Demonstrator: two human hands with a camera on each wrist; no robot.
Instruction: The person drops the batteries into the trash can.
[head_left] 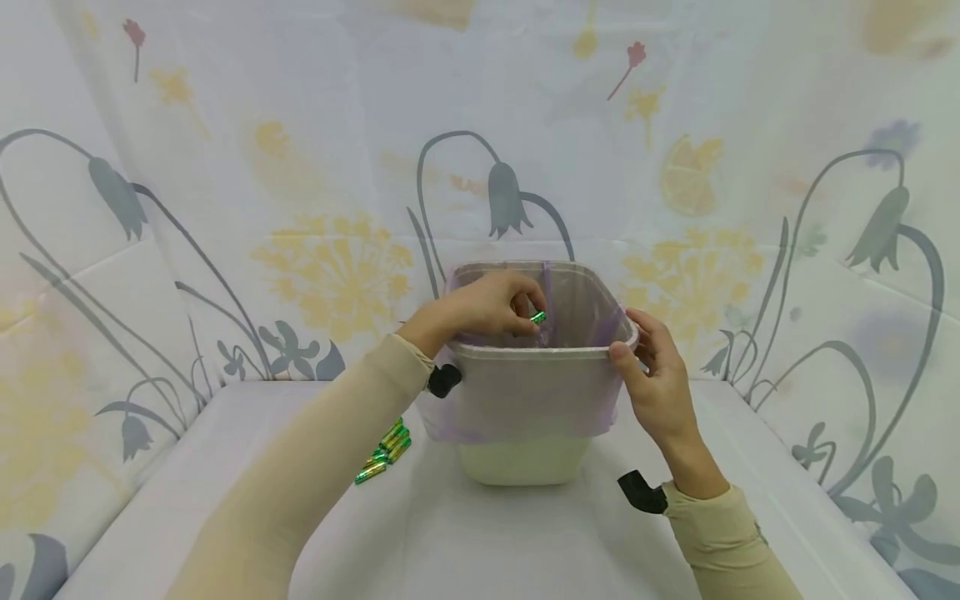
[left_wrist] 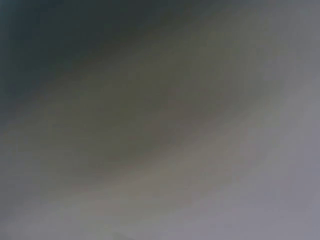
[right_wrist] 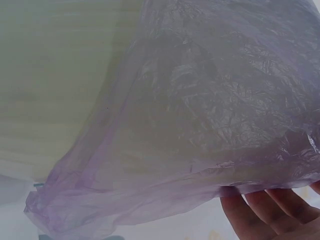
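Observation:
A pale bin (head_left: 525, 462) stands on the table, lined with a thin translucent purple bag (head_left: 525, 392) folded over its rim. Over the bin's mouth, my left hand (head_left: 495, 304) pinches a green battery (head_left: 537, 317) between thumb and fingers. At the right corner of the rim, my right hand (head_left: 660, 383) grips the bin through the bag, thumb on the near side. In the right wrist view, the fingers (right_wrist: 255, 217) touch the crinkled bag (right_wrist: 215, 95). Several green and gold batteries (head_left: 386, 450) lie left of the bin, partly behind my left sleeve. Blur fills the left wrist view.
White cloth covers the table (head_left: 465, 542). A flower-printed curtain (head_left: 337, 125) hangs behind and along both sides. Black wrist mounts (head_left: 642, 492) stick out near each cuff, the left one close to the bin's side.

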